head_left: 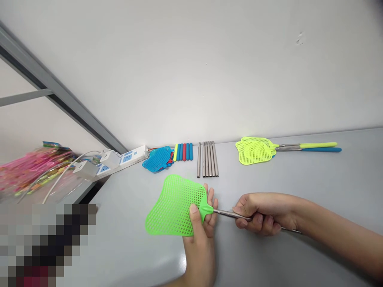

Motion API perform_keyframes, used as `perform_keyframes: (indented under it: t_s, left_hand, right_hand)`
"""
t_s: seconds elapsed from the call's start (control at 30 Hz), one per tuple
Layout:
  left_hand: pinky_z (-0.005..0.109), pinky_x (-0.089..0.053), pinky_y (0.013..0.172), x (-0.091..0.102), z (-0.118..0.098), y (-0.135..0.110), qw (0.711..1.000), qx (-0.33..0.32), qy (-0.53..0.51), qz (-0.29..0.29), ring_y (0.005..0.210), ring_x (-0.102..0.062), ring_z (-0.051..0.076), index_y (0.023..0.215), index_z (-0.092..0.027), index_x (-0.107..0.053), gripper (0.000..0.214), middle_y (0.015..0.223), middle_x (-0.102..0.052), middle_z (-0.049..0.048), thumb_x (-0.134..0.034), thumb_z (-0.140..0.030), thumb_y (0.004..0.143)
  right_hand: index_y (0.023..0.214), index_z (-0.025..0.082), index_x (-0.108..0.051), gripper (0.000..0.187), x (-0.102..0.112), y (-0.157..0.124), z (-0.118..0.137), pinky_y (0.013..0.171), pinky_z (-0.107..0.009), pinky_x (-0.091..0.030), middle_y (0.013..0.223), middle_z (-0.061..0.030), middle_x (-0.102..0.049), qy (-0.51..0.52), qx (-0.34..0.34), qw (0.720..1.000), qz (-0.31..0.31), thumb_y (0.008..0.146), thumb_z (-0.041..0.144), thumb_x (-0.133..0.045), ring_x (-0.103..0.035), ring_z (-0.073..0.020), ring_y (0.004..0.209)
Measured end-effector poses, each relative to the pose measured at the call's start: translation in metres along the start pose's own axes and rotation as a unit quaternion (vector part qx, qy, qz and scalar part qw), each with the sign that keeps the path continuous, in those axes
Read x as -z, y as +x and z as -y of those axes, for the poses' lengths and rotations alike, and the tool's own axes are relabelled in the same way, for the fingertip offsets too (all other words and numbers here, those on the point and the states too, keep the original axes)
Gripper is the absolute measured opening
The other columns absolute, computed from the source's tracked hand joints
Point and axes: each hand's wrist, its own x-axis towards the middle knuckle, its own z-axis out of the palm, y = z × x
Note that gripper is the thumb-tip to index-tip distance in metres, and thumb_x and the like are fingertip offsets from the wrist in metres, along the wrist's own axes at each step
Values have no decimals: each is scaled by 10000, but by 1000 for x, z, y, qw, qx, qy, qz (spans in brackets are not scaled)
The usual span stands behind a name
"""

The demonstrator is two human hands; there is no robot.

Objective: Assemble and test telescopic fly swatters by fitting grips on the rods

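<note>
My left hand (201, 235) grips the green fly swatter head (176, 207) near its neck, thumb on top and fingers beneath. A thin metal telescopic rod (226, 213) runs from that neck to the right. My right hand (261, 213) is closed round the rod, and its far end shows past my wrist. Beyond my hands lie several loose metal rods (210, 159) side by side. To their left is a row of handle grips (183, 152) in yellow, blue and red. Next to these sits a pile of blue swatter heads (158, 159), with a bit of red underneath.
Yellow fly swatters (255, 150) with yellow and blue handles lie at the back right by the wall. A white power strip (130, 157) with plugged-in chargers and cables lies at the left edge. Pink items in clear plastic (32, 167) are beyond it.
</note>
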Motion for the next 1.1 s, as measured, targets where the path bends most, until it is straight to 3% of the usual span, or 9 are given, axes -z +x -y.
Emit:
perform_keyframes:
  t_s: [0.13, 0.3, 0.53, 0.83, 1.1]
  left_hand:
    - [266, -423, 946, 0, -2, 2, 1000, 12, -9, 14, 1149, -458, 181, 1212, -238, -483, 372, 1265, -486, 55, -427, -361, 866]
    - [290, -422, 946, -1, -9, 12, 999, 44, 5, 29, 1120, -488, 191, 1196, -215, -501, 381, 1221, -525, 72, -446, -371, 853]
    - [332, -406, 955, -1, -15, 27, 999, 7, 23, 40, 1078, -523, 191, 1200, -244, -485, 383, 1190, -548, 46, -498, -336, 828]
    - [340, -439, 909, 0, -38, 50, 998, -67, 4, -3, 1015, -563, 196, 1132, -193, -540, 353, 1119, -590, 70, -541, -308, 798]
    - [368, -454, 892, 7, -46, 60, 999, -28, -34, -1, 1040, -547, 217, 1085, -184, -570, 300, 1136, -587, 62, -536, -204, 788]
  right_hand:
    - [652, 165, -472, 188, -1, -1, 0, 250, -125, -73, 410, 99, -228, -8, 11, 1000, -14, 788, 223, -354, -67, -43, 326]
    - [716, 153, -520, 270, -4, -6, 3, 282, -130, -94, 424, 89, -293, -48, 70, 993, -86, 831, 346, -371, -131, -34, 332]
    - [770, 132, -557, 299, -1, -12, 5, 354, -154, -194, 511, 46, -430, -180, 173, 958, -145, 804, 415, -468, -288, -38, 393]
    - [800, 135, -552, 309, 14, -34, 16, 407, -174, -216, 540, 55, -403, -234, 165, 943, -168, 802, 437, -487, -263, -43, 421]
    - [800, 163, -554, 306, 34, -55, 19, 445, -173, -268, 593, 35, -415, -310, 119, 915, -230, 794, 461, -488, -332, -67, 484]
